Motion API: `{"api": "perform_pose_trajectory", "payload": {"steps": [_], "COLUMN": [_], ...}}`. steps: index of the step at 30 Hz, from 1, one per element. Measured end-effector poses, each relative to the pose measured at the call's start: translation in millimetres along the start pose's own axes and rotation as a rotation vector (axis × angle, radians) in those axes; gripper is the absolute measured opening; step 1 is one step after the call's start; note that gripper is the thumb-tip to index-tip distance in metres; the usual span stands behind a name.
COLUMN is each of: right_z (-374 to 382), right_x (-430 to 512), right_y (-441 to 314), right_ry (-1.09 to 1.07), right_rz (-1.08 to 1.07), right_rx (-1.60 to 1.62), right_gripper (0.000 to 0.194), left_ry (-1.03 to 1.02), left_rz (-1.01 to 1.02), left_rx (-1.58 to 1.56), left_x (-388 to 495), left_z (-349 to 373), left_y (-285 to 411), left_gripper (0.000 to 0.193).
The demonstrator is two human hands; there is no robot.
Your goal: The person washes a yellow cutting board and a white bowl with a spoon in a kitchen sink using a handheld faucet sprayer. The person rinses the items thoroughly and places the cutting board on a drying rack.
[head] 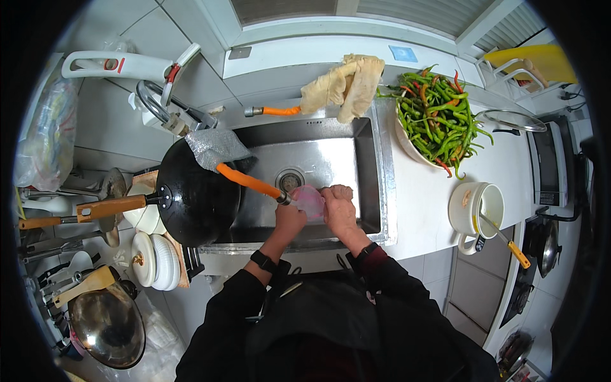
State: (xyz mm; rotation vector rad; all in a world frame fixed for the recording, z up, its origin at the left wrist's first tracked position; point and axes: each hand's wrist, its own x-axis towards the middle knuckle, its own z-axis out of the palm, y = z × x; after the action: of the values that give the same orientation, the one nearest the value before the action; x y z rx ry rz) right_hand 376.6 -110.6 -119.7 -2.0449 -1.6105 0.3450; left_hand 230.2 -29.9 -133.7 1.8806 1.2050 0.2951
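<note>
Over the sink basin (329, 157), a pink translucent item (310, 200), perhaps a small plastic bowl or cup, is between my two hands. My left hand (290, 220) grips its left side, with the fingers partly hidden. On the other side my right hand (340, 209) is closed at its edge, fingertips curled out of sight. An orange hose (250, 180) hangs from the faucet (176, 112), and its metal end reaches just above my left hand, over the pink item. Bubble wrap (217, 147) covers the joint of hose and faucet. The metal drain (290, 181) lies behind my hands.
A black wok (195, 196) rests across the sink's left side, its wooden handle pointing left. Beige cloth (351, 86) lies on the back rim over another orange hose piece (279, 111). On the right counter are a bowl of chili peppers (434, 119) and a white pot (468, 210) holding a yellow-handled utensil.
</note>
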Motion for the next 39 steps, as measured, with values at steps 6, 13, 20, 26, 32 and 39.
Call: {"api": "perform_pose_trajectory", "payload": {"steps": [6,13,20,26,32,39], "right_z": [3.2,33.2,33.0,35.9,54.0,64.9], "right_x": [-6.1,17.5,29.2,33.7,29.0,31.0], "right_y": [-32.4,-33.7,-25.9,-21.5,-13.0,-23.4], "right_ry": [-0.344,-0.376,-0.619,-0.635,-0.618,-0.617], "right_rz": [-0.136,-0.097,0.297,0.63,0.746,0.917], "right_rx": [0.09,0.414,1.16,1.644,2.022,2.026], "right_gripper": [0.056,0.029,0.026,0.032,0.031,0.034], "left_ry": [-0.001,-0.097,-0.134,-0.389,-0.04,0.119], "left_rz": [0.04,-0.21,-0.581,-0.505,-0.5,-0.224], "left_rx": [-0.013,-0.467,-0.455,-0.578,-0.547,-0.244], "left_x": [-6.0,-18.4,-21.5,-29.0,-24.2,-22.9], "left_z": [-2.1,-27.8,-77.0,-63.5,-76.9,-100.2], "left_y": [5.6,-14.9,-56.5,-75.2,-81.7,-71.4], "left_gripper": [0.048,0.042,0.063,0.067,0.026,0.023]}}
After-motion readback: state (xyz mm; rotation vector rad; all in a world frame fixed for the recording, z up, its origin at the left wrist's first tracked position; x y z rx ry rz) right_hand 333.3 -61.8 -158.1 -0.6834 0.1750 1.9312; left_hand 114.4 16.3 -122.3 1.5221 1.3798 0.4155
